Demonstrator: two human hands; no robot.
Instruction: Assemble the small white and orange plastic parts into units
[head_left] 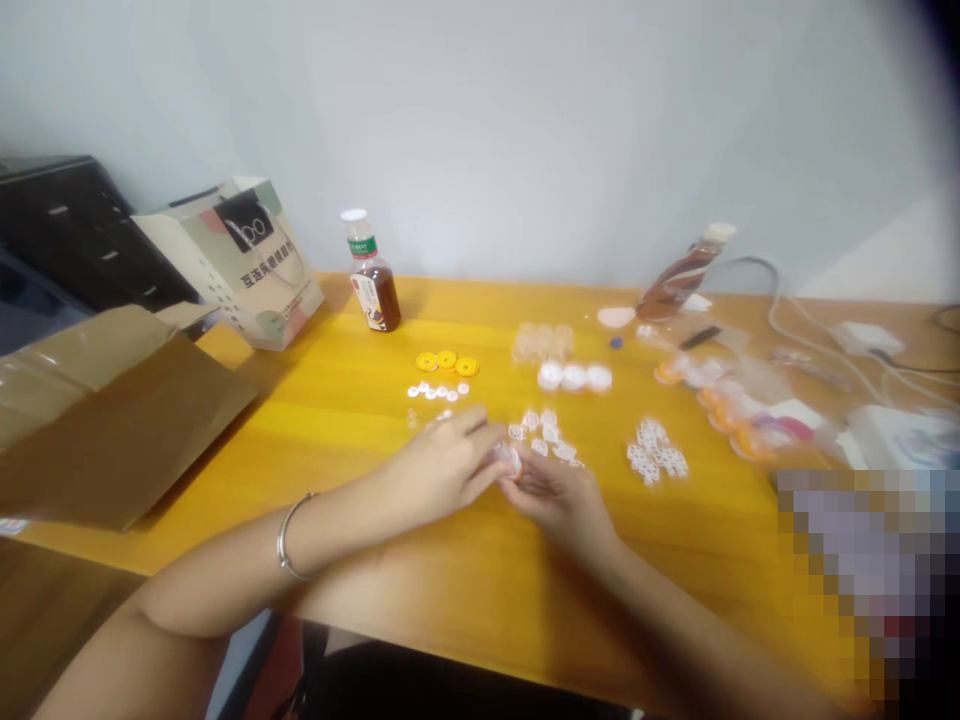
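Note:
Near the middle of the table, my left hand (446, 460) and my right hand (559, 490) meet at a small white and orange round part (510, 460). The fingers of both hands are closed on it and partly hide it. Just behind the hands lie scattered small white pieces (550, 433). Three yellow discs (447, 359) sit farther back to the left, with a row of small white rings (439, 392) in front of them. Three white round parts (574, 377) stand behind the scattered pieces. To the right is a pile of white pieces (655, 452).
An open cardboard box (150, 420) and a paper bag (262, 270) are at the left. Two drink bottles (379, 290) (682, 280) stand near the wall. Orange and white round parts (727, 405) and cables (795, 320) lie at the right.

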